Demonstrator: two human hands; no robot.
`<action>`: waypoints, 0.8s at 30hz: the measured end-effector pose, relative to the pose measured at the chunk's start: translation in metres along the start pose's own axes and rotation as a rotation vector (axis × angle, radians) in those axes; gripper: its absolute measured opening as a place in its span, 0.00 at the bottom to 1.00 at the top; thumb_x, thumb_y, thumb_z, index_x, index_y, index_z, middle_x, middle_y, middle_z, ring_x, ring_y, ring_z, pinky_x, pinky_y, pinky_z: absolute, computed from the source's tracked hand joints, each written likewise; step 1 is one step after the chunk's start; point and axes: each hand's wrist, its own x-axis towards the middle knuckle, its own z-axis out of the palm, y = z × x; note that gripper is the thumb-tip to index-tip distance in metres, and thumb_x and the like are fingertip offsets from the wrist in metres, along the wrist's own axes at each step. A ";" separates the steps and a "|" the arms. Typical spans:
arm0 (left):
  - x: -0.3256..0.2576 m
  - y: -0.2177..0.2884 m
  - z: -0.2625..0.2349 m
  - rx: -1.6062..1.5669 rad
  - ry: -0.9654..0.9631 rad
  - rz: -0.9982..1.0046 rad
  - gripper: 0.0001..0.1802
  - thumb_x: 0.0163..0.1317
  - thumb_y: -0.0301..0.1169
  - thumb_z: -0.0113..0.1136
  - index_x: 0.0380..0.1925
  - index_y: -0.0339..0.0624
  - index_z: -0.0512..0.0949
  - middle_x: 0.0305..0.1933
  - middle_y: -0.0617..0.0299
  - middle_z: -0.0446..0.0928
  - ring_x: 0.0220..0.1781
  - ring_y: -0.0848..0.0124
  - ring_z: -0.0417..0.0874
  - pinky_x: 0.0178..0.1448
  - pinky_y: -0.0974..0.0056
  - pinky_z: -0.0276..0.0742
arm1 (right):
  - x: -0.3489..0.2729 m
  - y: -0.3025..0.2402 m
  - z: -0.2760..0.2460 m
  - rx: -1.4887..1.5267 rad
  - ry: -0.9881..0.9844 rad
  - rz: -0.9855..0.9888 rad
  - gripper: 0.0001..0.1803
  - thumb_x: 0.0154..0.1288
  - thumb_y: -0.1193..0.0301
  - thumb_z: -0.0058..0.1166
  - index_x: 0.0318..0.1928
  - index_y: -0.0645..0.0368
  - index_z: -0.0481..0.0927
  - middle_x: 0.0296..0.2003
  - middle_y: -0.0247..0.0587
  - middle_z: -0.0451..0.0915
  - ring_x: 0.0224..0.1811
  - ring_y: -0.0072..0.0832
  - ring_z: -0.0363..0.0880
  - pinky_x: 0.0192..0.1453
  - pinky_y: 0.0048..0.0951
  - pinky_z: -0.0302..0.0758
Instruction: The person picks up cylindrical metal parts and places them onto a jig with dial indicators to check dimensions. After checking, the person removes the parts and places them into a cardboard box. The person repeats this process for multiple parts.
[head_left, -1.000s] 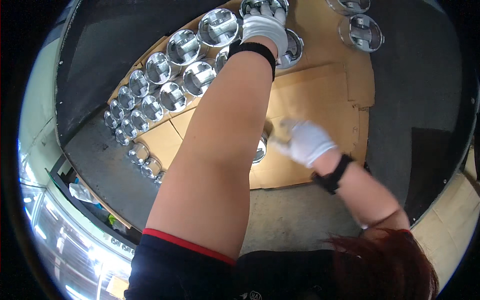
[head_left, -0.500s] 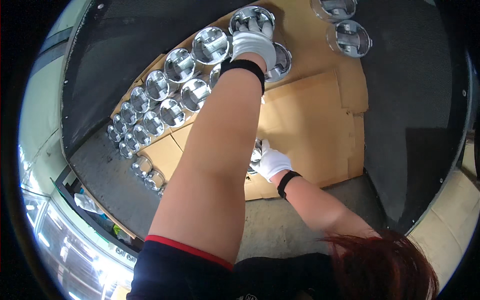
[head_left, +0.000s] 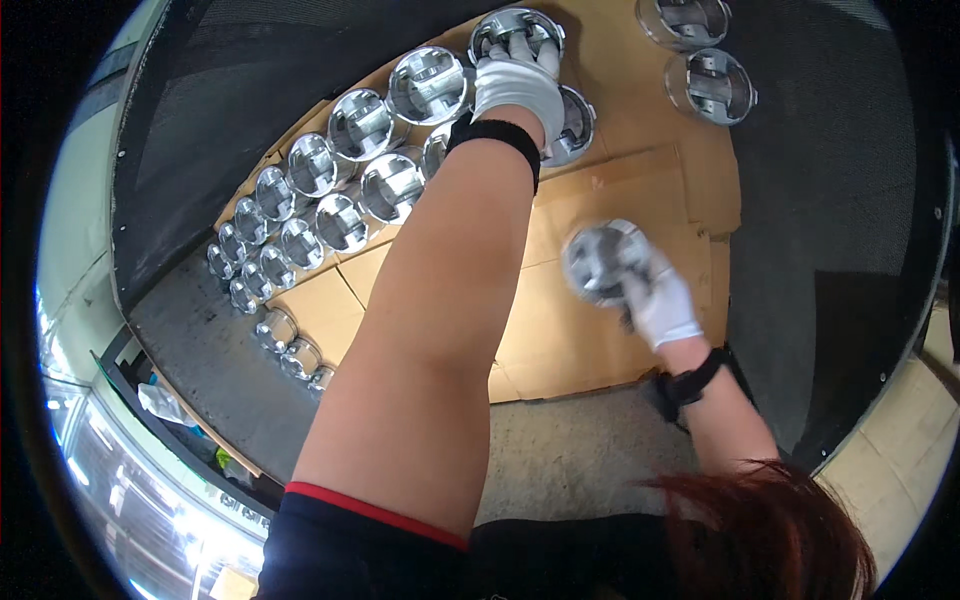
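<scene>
Both of my hands wear white gloves with black bands at the wrists. My left hand (head_left: pixel 519 80) reaches to the far edge of the cardboard, its fingers hooked into the hollow of a shiny metal piston (head_left: pixel 515 20). The thumb is hidden. Another piston (head_left: pixel 574 125) stands right beside that hand. Over the cardboard at centre right, my right hand (head_left: pixel 662 300) is closed on a piston (head_left: pixel 600 262), held by its side and slightly blurred. My left forearm covers part of the piston rows.
Several more pistons (head_left: pixel 362 125) stand in two slanting rows on the cardboard sheet (head_left: pixel 560 340), leftward of my left hand. A few pistons (head_left: pixel 275 330) sit apart at the lower left. Two pistons (head_left: pixel 712 88) stand at the far right, beside a dark mesh panel (head_left: pixel 840 200).
My right hand has moved right and away from me, carrying a piston that was mostly behind my left arm. My left hand stays on the far piston; the view has shifted slightly.
</scene>
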 end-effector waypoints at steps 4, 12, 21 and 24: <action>0.002 0.001 0.003 0.024 0.001 -0.019 0.64 0.47 0.41 0.80 0.80 0.43 0.49 0.82 0.36 0.49 0.80 0.36 0.58 0.76 0.43 0.62 | 0.081 -0.032 -0.052 -0.024 0.172 0.411 0.22 0.71 0.71 0.55 0.64 0.59 0.75 0.45 0.47 0.85 0.47 0.35 0.84 0.52 0.35 0.80; 0.005 0.001 0.006 0.055 0.023 -0.006 0.60 0.51 0.40 0.75 0.80 0.44 0.50 0.81 0.34 0.50 0.79 0.36 0.59 0.76 0.43 0.62 | 0.188 -0.019 -0.018 -0.249 0.379 0.151 0.30 0.68 0.53 0.54 0.61 0.64 0.77 0.54 0.66 0.81 0.60 0.60 0.78 0.62 0.49 0.74; 0.001 0.002 0.001 0.033 0.003 -0.018 0.47 0.62 0.39 0.61 0.80 0.46 0.51 0.82 0.36 0.49 0.79 0.38 0.60 0.79 0.44 0.59 | 0.254 -0.047 -0.015 -0.264 0.157 0.268 0.25 0.73 0.57 0.41 0.53 0.62 0.83 0.56 0.66 0.79 0.60 0.59 0.78 0.63 0.49 0.75; 0.002 0.002 0.002 0.059 0.011 -0.022 0.46 0.64 0.40 0.59 0.80 0.47 0.51 0.81 0.36 0.50 0.79 0.38 0.61 0.80 0.44 0.58 | 0.274 -0.061 -0.017 -0.448 0.117 0.206 0.24 0.74 0.59 0.40 0.54 0.61 0.84 0.57 0.66 0.79 0.60 0.57 0.79 0.63 0.49 0.76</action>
